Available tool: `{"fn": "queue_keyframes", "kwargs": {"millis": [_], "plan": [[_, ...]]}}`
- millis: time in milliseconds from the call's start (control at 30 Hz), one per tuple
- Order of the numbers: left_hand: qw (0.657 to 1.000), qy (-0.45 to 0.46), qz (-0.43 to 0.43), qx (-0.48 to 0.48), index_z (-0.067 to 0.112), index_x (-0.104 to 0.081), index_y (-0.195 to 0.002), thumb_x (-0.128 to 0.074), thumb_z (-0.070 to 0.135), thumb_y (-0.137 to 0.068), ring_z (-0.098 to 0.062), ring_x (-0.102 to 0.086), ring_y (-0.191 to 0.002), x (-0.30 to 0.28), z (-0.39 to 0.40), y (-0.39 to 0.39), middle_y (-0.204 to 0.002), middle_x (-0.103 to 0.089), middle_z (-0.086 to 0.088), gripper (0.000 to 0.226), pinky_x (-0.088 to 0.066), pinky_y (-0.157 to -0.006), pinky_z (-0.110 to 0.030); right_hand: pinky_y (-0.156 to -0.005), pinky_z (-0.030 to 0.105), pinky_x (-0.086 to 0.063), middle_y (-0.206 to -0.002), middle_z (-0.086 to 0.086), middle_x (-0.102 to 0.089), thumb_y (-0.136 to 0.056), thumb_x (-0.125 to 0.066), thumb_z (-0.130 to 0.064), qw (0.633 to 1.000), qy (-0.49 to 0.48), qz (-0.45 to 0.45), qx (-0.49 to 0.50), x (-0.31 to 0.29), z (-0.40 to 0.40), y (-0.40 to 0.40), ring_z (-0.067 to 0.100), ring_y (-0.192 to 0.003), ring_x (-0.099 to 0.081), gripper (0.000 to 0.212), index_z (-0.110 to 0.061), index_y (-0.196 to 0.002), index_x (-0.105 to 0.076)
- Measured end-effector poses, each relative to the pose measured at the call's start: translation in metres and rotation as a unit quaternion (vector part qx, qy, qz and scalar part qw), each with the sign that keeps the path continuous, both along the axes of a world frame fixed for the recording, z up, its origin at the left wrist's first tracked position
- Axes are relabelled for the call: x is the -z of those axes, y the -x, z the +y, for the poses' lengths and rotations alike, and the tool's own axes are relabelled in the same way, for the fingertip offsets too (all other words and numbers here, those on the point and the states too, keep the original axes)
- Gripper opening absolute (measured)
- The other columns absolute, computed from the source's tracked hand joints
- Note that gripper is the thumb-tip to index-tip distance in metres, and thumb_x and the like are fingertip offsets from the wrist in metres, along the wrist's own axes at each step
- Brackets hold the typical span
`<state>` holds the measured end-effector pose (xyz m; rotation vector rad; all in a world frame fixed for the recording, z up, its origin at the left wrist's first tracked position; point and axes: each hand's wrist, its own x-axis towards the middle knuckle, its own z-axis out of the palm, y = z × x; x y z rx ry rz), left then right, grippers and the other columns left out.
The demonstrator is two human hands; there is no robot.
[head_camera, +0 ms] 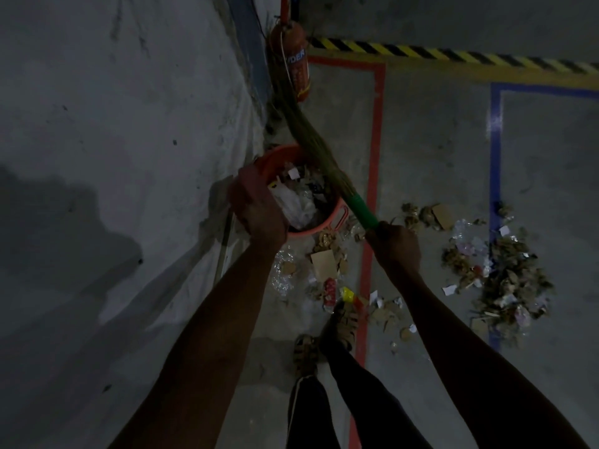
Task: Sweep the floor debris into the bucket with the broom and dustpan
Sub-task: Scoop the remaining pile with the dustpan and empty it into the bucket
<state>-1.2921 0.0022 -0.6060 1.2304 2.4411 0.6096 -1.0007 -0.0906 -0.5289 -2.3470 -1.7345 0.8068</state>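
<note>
Two hands at an orange bucket, one with a broom.

The right hand (393,244) is wrapped tight around the green handle of the broom (311,147), whose straw bristles slant up past the bucket (327,222). The left hand (256,202) curls over the bucket's near rim; what it grips I cannot tell. The bucket holds paper and plastic scraps. Debris (499,273) lies on the floor (437,150) right of the right hand and below both.
</note>
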Motion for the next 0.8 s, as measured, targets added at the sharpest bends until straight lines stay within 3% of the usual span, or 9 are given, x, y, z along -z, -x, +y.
{"fn": "queue_keyframes", "kwargs": {"millis": [67, 133, 200, 233, 300, 367, 500, 633, 800], "plan": [[0.993, -0.036, 0.011, 0.109, 0.012, -0.009, -0.158, -0.019, 0.034, -0.109, -0.032, -0.04, -0.139, 0.02, -0.013, 0.009, -0.159, -0.028, -0.016, 0.055, -0.035, -0.111, -0.042, -0.048, 0.023, -0.035, -0.069, 0.003, -0.06, -0.095, -0.062, -0.039, 1.0, -0.002, 0.007, 0.021, -0.006, -0.003, 0.0, 0.019, -0.057, -0.057, 0.028, -0.013, -0.1, -0.073], [0.988, 0.022, -0.036, 0.147, 0.025, -0.057, -0.138, -0.044, 0.042, -0.101, -0.01, -0.069, -0.092, -0.004, -0.04, 0.012, -0.117, -0.071, 0.0, 0.042, -0.043, -0.089, -0.012, -0.046, 0.021, -0.032, -0.066, 0.002, -0.059, -0.095, -0.061, -0.039, 0.999, -0.009, 0.002, 0.035, -0.009, -0.01, 0.001, 0.016, -0.053, -0.054, 0.028, -0.014, -0.101, -0.072], [0.987, 0.027, -0.009, 0.158, 0.028, -0.076, -0.085, -0.068, 0.045, -0.085, -0.001, -0.059, -0.049, -0.049, -0.064, -0.005, -0.062, -0.066, 0.01, 0.019, -0.033, -0.056, -0.003, -0.046, 0.021, -0.031, -0.063, 0.0, -0.057, -0.095, -0.06, -0.04, 0.999, -0.021, 0.006, 0.043, -0.012, -0.019, 0.002, 0.013, -0.049, -0.051, 0.03, -0.013, -0.1, -0.071], [0.988, 0.064, -0.008, 0.138, 0.024, -0.076, -0.081, -0.069, 0.038, -0.086, 0.0, -0.056, -0.046, -0.073, -0.071, -0.012, -0.061, -0.065, 0.007, 0.017, -0.034, -0.047, -0.009, -0.046, 0.021, -0.03, -0.063, 0.0, -0.057, -0.095, -0.059, -0.041, 0.999, -0.033, 0.007, 0.043, -0.013, -0.024, 0.002, 0.013, -0.049, -0.051, 0.031, -0.012, -0.1, -0.072], [0.994, 0.065, 0.009, 0.092, 0.006, -0.066, -0.121, -0.055, 0.03, -0.099, 0.002, -0.066, -0.077, -0.082, -0.1, -0.017, -0.105, -0.07, -0.01, 0.034, -0.047, -0.064, -0.015, -0.046, 0.022, -0.031, -0.064, 0.002, -0.059, -0.095, -0.059, -0.041, 0.998, -0.049, 0.012, 0.041, -0.022, -0.039, 0.004, 0.016, -0.05, -0.053, 0.031, -0.013, -0.101, -0.072], [0.993, 0.102, -0.028, 0.061, 0.001, -0.047, -0.14, -0.062, 0.047, -0.092, -0.021, -0.063, -0.112, -0.079, -0.126, -0.012, -0.131, -0.059, -0.017, 0.068, -0.049, -0.09, -0.035, -0.047, 0.024, -0.036, -0.066, 0.006, -0.062, -0.096, -0.06, -0.039, 0.998, -0.052, 0.021, 0.042, -0.029, -0.059, 0.007, 0.021, -0.054, -0.057, 0.03, -0.012, -0.1, -0.072], [0.988, 0.118, -0.082, 0.049, 0.009, -0.067, -0.111, -0.063, 0.077, -0.068, -0.03, -0.068, -0.093, -0.078, -0.179, -0.001, -0.105, -0.071, -0.01, 0.08, -0.056, -0.081, -0.042, -0.048, 0.024, -0.038, -0.064, 0.009, -0.062, -0.096, -0.061, -0.037, 0.995, -0.075, 0.043, 0.05, -0.037, -0.107, 0.013, 0.023, -0.053, -0.057, 0.028, -0.011, -0.089, -0.071], [0.977, 0.139, -0.159, 0.036, 0.001, -0.064, -0.112, -0.066, 0.063, -0.082, -0.031, -0.065, -0.097, -0.091, -0.24, -0.006, -0.103, -0.069, -0.014, 0.069, -0.046, -0.075, -0.033, -0.045, 0.024, -0.029, -0.054, 0.001, -0.051, -0.097, -0.058, -0.035, 0.987, -0.113, 0.09, 0.072, -0.041, -0.161, 0.011, 0.02, -0.048, -0.051, 0.031, -0.017, -0.072, -0.057], [0.975, 0.09, -0.205, 0.0, 0.001, -0.063, -0.102, -0.065, 0.058, -0.085, -0.027, -0.064, -0.082, -0.101, -0.325, -0.016, -0.09, -0.068, -0.011, 0.06, -0.044, -0.066, -0.031, -0.05, 0.043, -0.051, -0.057, 0.009, -0.06, -0.093, -0.048, -0.05, 0.98, -0.125, 0.125, 0.095, -0.038, -0.219, -0.007, 0.029, -0.05, -0.062, 0.043, -0.013, -0.071, -0.058]]}}
